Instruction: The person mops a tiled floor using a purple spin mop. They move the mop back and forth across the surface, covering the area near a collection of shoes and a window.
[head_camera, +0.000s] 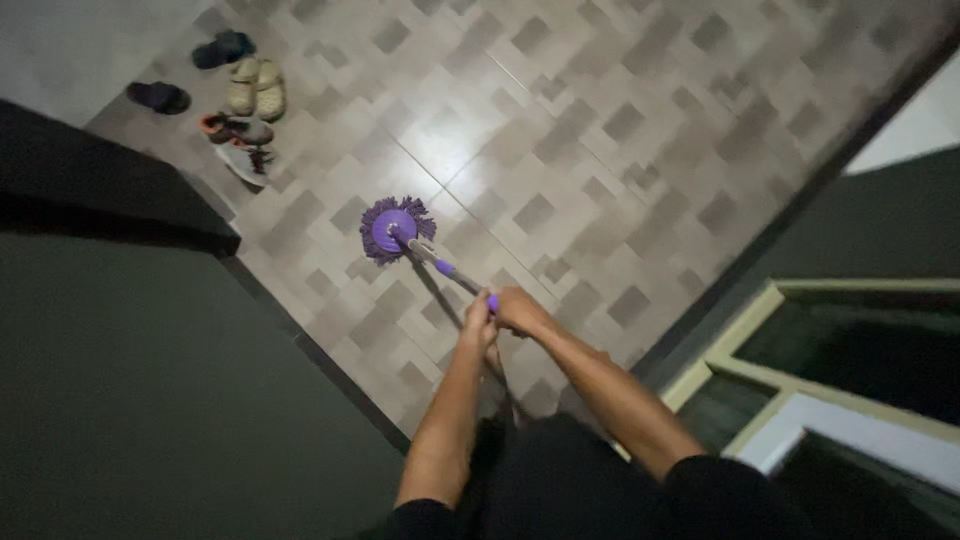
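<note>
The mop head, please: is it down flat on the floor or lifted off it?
Down flat: the mop head lies on the tiled floor, purple fringe spread round it.

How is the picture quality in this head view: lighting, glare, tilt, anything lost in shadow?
Head view: dim and grainy, steeply tilted; a soft glare patch on the tiled floor behind the purple mop head; left hand and right hand on the mop handle read clearly; shoes are soft; the dark wall shows no detail.
</note>
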